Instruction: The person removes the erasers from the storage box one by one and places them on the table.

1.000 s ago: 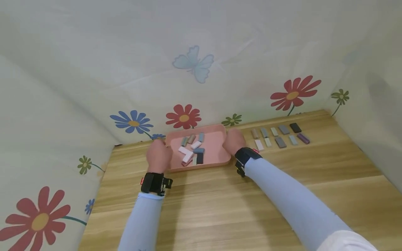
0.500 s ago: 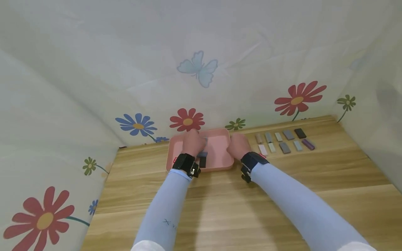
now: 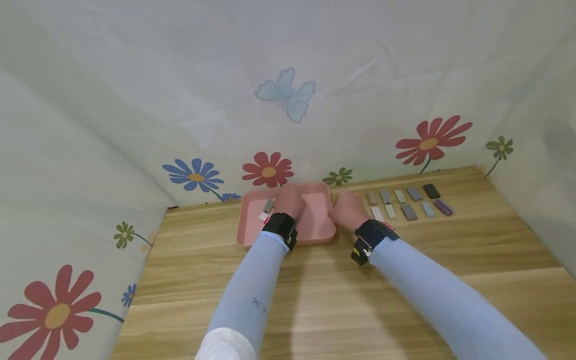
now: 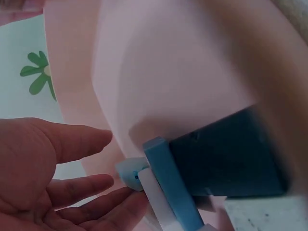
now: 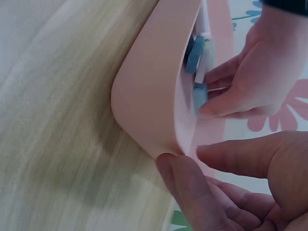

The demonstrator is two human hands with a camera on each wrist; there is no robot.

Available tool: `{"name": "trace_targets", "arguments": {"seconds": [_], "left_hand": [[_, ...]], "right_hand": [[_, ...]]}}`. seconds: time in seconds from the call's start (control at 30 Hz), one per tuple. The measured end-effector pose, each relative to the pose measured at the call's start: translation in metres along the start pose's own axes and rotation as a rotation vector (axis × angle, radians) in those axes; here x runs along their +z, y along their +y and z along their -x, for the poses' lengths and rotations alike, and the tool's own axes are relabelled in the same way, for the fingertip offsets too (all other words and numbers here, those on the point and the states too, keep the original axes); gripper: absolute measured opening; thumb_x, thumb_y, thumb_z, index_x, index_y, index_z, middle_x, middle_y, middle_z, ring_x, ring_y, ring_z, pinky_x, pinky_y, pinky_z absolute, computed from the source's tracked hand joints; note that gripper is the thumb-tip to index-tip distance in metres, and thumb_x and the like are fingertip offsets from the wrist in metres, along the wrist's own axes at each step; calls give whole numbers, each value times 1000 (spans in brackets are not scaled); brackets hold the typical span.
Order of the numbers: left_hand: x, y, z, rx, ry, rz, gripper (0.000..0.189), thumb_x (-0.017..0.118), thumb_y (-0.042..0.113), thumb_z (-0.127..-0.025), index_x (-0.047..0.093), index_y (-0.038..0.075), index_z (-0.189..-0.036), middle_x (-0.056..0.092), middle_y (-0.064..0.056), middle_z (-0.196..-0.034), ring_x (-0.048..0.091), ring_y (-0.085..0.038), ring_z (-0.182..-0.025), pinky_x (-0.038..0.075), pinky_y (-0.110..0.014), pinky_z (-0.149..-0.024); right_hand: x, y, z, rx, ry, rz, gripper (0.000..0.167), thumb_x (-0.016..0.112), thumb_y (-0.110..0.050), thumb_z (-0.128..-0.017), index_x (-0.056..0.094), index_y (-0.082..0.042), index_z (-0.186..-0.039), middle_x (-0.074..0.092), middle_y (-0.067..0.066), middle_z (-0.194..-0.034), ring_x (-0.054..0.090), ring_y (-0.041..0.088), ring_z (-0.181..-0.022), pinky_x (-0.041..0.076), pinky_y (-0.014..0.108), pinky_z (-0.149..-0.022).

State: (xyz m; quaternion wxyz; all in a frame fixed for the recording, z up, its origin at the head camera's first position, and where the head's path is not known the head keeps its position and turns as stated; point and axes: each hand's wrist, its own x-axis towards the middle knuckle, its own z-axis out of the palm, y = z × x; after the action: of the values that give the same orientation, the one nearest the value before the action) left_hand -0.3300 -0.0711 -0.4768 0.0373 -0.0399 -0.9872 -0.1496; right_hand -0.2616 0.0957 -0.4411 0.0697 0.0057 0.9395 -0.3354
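Note:
My left hand reaches down into a pink tray, over the small rectangular blocks lying there. In the left wrist view, the fingertips are right at a light blue block, while the thumb is spread away from it. Against that block lie a white block, a blue block and a dark block. My right hand holds the tray at its right side. The right wrist view has its thumb inside the rim and its bent fingers outside, at the corner.
Two rows of small blocks lie on the wooden table to the right, among them a black block and a purple block. A flower-printed wall sheet rises close behind the tray.
The left hand has moved from the tray's left edge rightward into the tray, over the blocks. The right hand has stayed at the tray's right edge.

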Motion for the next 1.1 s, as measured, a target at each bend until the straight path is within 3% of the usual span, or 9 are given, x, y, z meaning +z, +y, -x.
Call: {"name": "trace_targets", "arguments": {"seconds": [0.1,0.27,0.47,0.67,0.73,0.9,1.1], "left_hand": [[4,4,1,15,29,-68,16,53,14,-89,67,7,-89,66,-7,-83,59,-22,-73,50,-33,-65],[2,5,3,13,31,-95,17,51,16,-91,66,7,-92,66,-8,-83,61,-22,-72,51,-35,-61],[-1,1,5,107,-4,-131,22,45,11,-95,66,9,-91,67,-6,-88,62,-20,-82,51,-33,-74],[-8,-3,11,147,-66,-64,15,56,13,-90,70,11,-96,69,-3,-95,62,-18,-88,51,-32,-81],[-15,-5,16,132,-93,0,17,59,12,-88,68,10,-102,68,-3,-100,61,-18,-92,50,-32,-84],[-49,-14,29,84,-84,162,29,63,6,-83,66,11,-111,66,-4,-104,58,-19,-89,50,-32,-79],[-87,-55,37,68,96,205,26,67,12,-81,69,11,-107,69,-5,-100,62,-19,-89,52,-35,-76]], "right_hand": [[0,2,5,6,-29,-21,28,55,-4,-75,45,-11,-50,44,-1,-47,46,15,-42,34,23,-41],[1,2,8,10,-43,-23,28,53,-2,-75,47,-10,-49,46,-1,-46,46,15,-42,33,24,-41],[3,3,7,44,-43,-32,27,55,-2,-74,49,-9,-49,47,0,-46,45,15,-42,32,24,-40],[5,0,9,72,-68,-45,21,58,-2,-75,53,-7,-55,49,1,-49,49,17,-45,34,24,-41],[6,-2,10,60,-70,-45,22,57,-1,-75,53,-7,-55,48,1,-49,49,16,-45,34,24,-41],[8,-1,12,32,-54,-47,28,54,1,-74,45,-9,-50,42,-1,-47,44,15,-42,32,24,-40],[8,5,10,23,-18,-37,27,57,1,-70,45,-10,-49,41,-2,-46,42,14,-42,32,24,-40]]}}
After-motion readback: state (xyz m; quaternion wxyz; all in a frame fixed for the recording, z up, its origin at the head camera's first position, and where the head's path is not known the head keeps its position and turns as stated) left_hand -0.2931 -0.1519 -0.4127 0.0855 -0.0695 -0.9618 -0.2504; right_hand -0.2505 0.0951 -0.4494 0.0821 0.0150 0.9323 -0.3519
